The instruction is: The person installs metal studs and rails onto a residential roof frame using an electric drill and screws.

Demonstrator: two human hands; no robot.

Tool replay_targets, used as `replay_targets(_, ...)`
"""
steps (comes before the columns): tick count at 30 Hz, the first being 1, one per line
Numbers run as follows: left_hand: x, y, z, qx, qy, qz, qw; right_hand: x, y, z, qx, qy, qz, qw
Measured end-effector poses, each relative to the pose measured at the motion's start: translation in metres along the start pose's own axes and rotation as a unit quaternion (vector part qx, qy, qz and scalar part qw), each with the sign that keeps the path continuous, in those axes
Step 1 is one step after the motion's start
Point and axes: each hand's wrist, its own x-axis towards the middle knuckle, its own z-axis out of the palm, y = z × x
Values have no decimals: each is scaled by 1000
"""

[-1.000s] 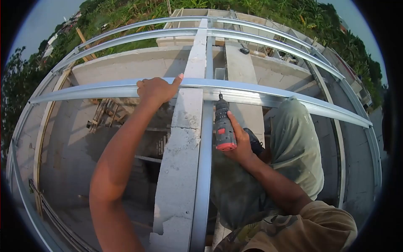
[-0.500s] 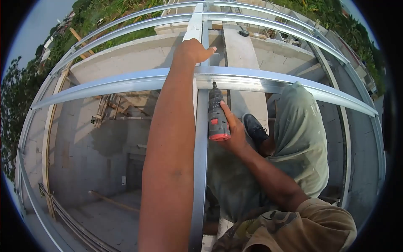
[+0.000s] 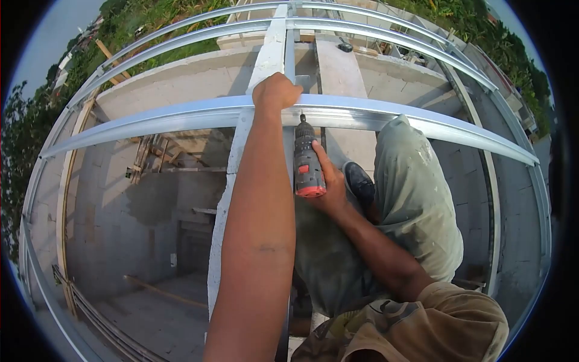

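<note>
A grey and black cordless drill (image 3: pixel 306 151) with a red rear end is gripped in my right hand (image 3: pixel 333 184). Its bit points away from me, at the near face of a silver metal channel (image 3: pixel 356 113) that runs crosswise. Whether the tip touches the metal cannot be made out. My left hand (image 3: pixel 276 90) is closed over the top of this channel, just left of the bit, its fingertips hidden on the far side. Below my left hand, the forearm covers part of a rough white wall top (image 3: pixel 234 163).
More metal channels (image 3: pixel 386 35) cross further off. A pale plank (image 3: pixel 345 78) carries a small dark object (image 3: pixel 345 46). My bent knee (image 3: pixel 416 163) and dark shoe (image 3: pixel 359 181) are at right. Deep rooms drop below, with a concrete floor (image 3: pixel 132 241) and wooden poles.
My left hand has come down and nearer, from beyond the crosswise channel onto it. The view has shifted slightly, and the drill stays in my right hand by the channel.
</note>
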Motion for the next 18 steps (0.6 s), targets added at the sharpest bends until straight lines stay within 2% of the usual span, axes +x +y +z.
replay_targets(3,9,1,5,-1,-19,5,1000,3,0,-4,2,-9,-2,1000)
replay_targets(5,13,-1,8,-23,-10,12,1000,5,6,-3,-13,25,-48,998)
replay_targets(7,15,-2,9,-19,-5,37,999,6,7,-1,-1,25,-45,999)
replay_targets(15,14,-5,8,-6,-2,35,999,9,5,1,10,17,-49,999)
replay_targets(18,14,-4,7,-4,-3,34,999,4,9,1,-6,-12,-20,1000)
